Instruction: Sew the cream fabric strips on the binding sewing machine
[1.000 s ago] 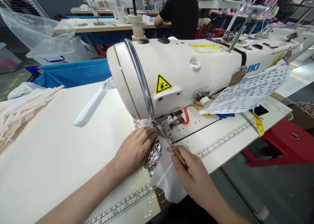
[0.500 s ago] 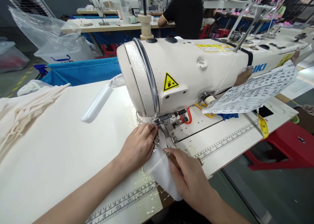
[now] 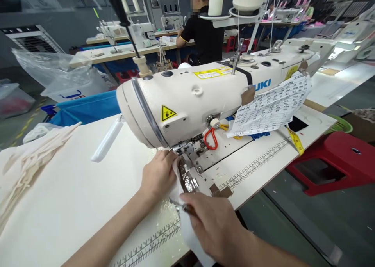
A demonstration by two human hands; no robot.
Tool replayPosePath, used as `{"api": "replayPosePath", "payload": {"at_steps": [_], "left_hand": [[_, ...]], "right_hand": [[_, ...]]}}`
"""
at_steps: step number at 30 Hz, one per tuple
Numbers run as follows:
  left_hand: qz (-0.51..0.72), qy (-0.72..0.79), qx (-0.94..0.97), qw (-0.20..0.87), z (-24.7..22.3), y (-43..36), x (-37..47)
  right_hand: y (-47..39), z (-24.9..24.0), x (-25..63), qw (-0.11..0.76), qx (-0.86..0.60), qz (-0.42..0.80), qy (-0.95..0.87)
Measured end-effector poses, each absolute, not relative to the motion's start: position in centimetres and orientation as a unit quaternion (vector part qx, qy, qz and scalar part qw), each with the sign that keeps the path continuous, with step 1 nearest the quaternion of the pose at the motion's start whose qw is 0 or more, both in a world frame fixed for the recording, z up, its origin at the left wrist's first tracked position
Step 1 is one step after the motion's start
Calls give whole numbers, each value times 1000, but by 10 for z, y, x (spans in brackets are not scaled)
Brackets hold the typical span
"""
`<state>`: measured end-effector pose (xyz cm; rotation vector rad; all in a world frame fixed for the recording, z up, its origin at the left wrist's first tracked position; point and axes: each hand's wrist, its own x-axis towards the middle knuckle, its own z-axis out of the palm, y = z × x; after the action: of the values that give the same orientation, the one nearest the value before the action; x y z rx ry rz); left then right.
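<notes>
The rounded end of a white sewing machine (image 3: 175,103) stands over the worktable. My left hand (image 3: 158,175) is closed on the near end of white fabric (image 3: 190,234), right beside the needle area. Lower and to the right, my right hand (image 3: 208,220) pinches the fabric's edge and also has a small dark-tipped tool in its curled fingers, mostly hidden by them. Shiny silvery material (image 3: 189,179) shows between the hands, next to the metal presser parts. The fabric hangs down past the table's front edge.
Red-handled scissors (image 3: 211,139) lie behind the needle area. A written paper sheet (image 3: 269,105) hangs on the machine's front. Beige fabric (image 3: 38,150) and a white tube-like object (image 3: 107,140) are at the left. A red stool (image 3: 331,161) stands right; a person (image 3: 205,29) sits beyond.
The view has shifted, so the machine appears further left. The fabric between my hands has turned, exposing more silvery material. Both hands remain closed at the fabric.
</notes>
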<state>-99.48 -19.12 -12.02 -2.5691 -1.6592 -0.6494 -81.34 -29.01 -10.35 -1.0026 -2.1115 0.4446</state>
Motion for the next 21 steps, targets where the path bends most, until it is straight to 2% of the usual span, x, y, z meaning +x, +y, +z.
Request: {"api": "replayPosePath", "payload": {"at_steps": [4,9,21], "left_hand": [[-330,-502,-792,-108,-130,-186,-1007],[-376,-493,-753,-219,-128,-183,-1008],[-375,-520,-720,-265,-128,-182,-1008]], "right_hand": [[-281,-120,-799,324,-511,135,-785],[-265,-129,-802,296,-543,57,-784],[-259,-131,-807,296,-530,81,-791]]}}
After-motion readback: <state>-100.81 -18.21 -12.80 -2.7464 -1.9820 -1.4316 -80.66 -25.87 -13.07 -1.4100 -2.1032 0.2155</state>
